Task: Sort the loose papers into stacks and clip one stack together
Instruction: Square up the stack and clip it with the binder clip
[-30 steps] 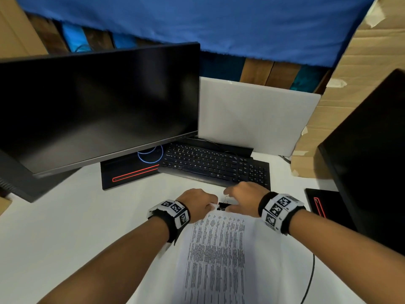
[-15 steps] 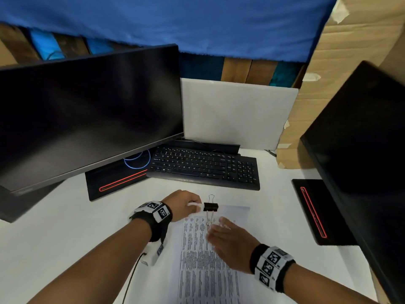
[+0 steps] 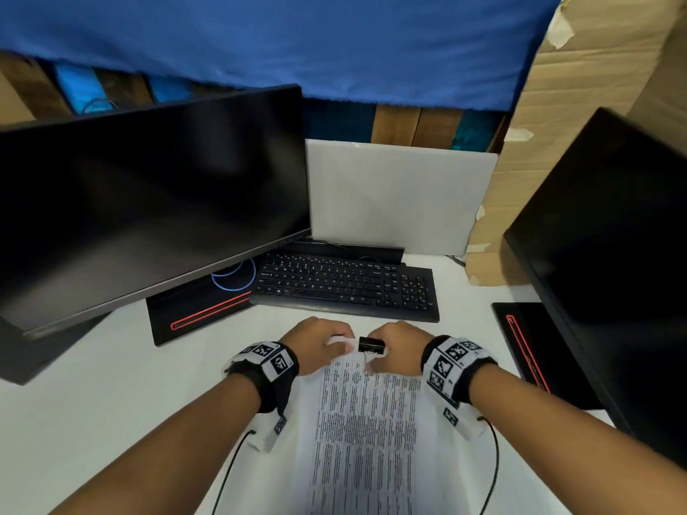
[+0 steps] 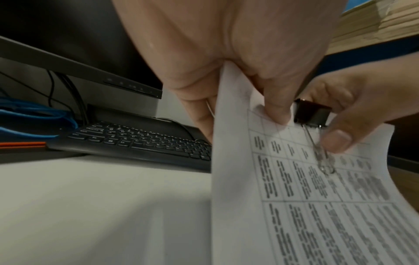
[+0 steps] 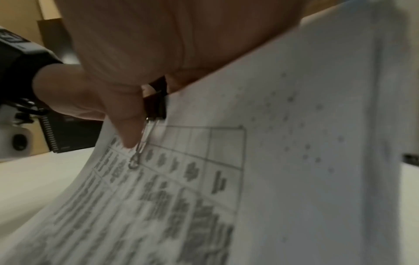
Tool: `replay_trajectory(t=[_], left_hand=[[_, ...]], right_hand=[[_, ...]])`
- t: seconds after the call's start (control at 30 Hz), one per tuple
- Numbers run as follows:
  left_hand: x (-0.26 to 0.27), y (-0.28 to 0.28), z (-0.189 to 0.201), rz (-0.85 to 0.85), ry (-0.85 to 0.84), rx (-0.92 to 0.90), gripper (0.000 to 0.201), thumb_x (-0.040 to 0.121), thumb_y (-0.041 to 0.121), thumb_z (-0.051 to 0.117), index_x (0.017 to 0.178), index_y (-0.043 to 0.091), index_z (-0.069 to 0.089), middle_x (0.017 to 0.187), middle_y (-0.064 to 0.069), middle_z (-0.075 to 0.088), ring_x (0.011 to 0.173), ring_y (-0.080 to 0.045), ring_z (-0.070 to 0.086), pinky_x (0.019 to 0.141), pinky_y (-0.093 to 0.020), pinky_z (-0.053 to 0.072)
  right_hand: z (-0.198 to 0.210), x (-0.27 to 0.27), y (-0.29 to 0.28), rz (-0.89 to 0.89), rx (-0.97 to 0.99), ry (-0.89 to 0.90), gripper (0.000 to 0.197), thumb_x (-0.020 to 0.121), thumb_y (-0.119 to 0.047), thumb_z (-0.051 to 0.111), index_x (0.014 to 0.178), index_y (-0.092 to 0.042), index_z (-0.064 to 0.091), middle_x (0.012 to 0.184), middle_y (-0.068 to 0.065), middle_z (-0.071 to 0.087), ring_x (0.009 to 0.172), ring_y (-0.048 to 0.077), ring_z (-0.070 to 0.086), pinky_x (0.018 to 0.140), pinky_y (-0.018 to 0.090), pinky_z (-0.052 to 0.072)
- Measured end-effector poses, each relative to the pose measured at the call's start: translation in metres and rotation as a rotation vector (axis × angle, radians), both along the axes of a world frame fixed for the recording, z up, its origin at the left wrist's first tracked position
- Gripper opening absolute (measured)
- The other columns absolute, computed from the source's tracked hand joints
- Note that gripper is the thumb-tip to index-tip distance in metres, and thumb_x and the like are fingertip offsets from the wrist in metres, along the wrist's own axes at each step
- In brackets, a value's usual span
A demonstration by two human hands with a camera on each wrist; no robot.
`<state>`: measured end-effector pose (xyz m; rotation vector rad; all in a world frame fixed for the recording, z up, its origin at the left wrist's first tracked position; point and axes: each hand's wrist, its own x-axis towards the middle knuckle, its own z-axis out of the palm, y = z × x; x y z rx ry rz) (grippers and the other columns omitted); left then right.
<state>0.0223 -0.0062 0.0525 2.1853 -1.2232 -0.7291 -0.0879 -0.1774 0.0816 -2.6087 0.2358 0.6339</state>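
A stack of printed papers point(image 3: 364, 421) lies on the white desk in front of me, with its top edge lifted off the desk. A black binder clip point(image 3: 370, 344) sits on the middle of that edge. My left hand point(image 3: 340, 343) pinches the stack just left of the clip, thumb on top point(image 4: 276, 111) and fingers behind the sheets. My right hand point(image 3: 377, 360) grips the binder clip point(image 4: 312, 114). Its thumb point(image 5: 129, 129) presses against the wire handle point(image 5: 140, 148), which is folded down onto the top sheet point(image 5: 226, 179). The clip's back handle is hidden.
A black keyboard point(image 3: 345, 288) lies just beyond my hands. A large dark monitor point(image 3: 148, 202) stands at the left and another point(image 3: 613, 254) at the right. A white board point(image 3: 397, 198) and cardboard point(image 3: 557, 124) stand behind. Black pads with red lines point(image 3: 200, 310) point(image 3: 520, 340) flank the papers.
Half a second ago my right hand lay flat on the sheets below the clip; it has moved back up and taken hold of the clip. My left hand keeps its pinch.
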Motion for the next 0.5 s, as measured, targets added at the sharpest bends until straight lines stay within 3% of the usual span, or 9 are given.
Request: replay_trajectory(t=[0.03, 0.1, 0.23, 0.3, 0.37, 0.5], left_hand=[[0.000, 0.000, 0.001, 0.007, -0.003, -0.003, 0.011, 0.095, 0.035, 0.056, 0.097, 0.030, 0.066, 0.076, 0.012, 0.062, 0.073, -0.008, 0.057, 0.068, -0.025, 0.042], [0.000, 0.002, 0.003, 0.014, 0.005, 0.001, 0.011, 0.094, 0.035, 0.056, 0.096, 0.029, 0.066, 0.076, 0.014, 0.062, 0.072, -0.004, 0.057, 0.068, -0.025, 0.042], [0.011, 0.010, -0.004, 0.127, 0.124, -0.023, 0.010, 0.089, 0.039, 0.063, 0.088, 0.031, 0.069, 0.093, 0.013, 0.069, 0.091, -0.007, 0.063, 0.085, -0.028, 0.050], [0.013, 0.011, -0.010, 0.197, 0.160, -0.040, 0.010, 0.086, 0.038, 0.067, 0.085, 0.029, 0.070, 0.091, 0.014, 0.069, 0.090, -0.006, 0.063, 0.085, -0.028, 0.050], [0.010, 0.008, -0.015, 0.258, 0.188, -0.049, 0.008, 0.084, 0.034, 0.070, 0.081, 0.026, 0.070, 0.085, 0.013, 0.069, 0.084, -0.008, 0.065, 0.080, -0.026, 0.051], [0.000, -0.001, -0.035, 0.470, 0.190, -0.052, 0.007, 0.080, 0.024, 0.072, 0.078, 0.024, 0.065, 0.085, 0.008, 0.069, 0.087, -0.013, 0.066, 0.073, -0.024, 0.050]], right_hand=[[-0.001, 0.001, 0.000, -0.008, 0.032, 0.032, 0.027, 0.079, -0.043, 0.069, 0.075, -0.019, 0.059, 0.071, -0.002, 0.059, 0.065, 0.015, 0.055, 0.063, 0.030, 0.045], [-0.004, 0.000, -0.004, -0.056, 0.114, 0.047, 0.030, 0.076, -0.044, 0.073, 0.080, -0.015, 0.063, 0.072, 0.000, 0.060, 0.064, 0.014, 0.054, 0.062, 0.030, 0.043], [-0.017, -0.027, -0.034, -0.351, 0.310, -0.067, 0.032, 0.074, -0.038, 0.077, 0.099, -0.020, 0.070, 0.095, -0.010, 0.067, 0.088, 0.005, 0.061, 0.082, 0.025, 0.047], [-0.038, -0.051, -0.044, -0.564, 0.446, -0.096, 0.028, 0.074, -0.036, 0.078, 0.094, -0.018, 0.071, 0.093, -0.006, 0.071, 0.087, 0.015, 0.065, 0.076, 0.026, 0.050], [-0.059, -0.074, -0.039, -0.758, 0.530, -0.078, 0.030, 0.075, -0.035, 0.078, 0.092, -0.011, 0.072, 0.092, 0.001, 0.075, 0.085, 0.026, 0.067, 0.076, 0.034, 0.056], [-0.086, -0.092, -0.011, -1.028, 0.616, -0.171, 0.006, 0.082, -0.017, 0.073, 0.082, -0.012, 0.073, 0.067, -0.004, 0.070, 0.062, 0.018, 0.058, 0.060, 0.028, 0.047]])
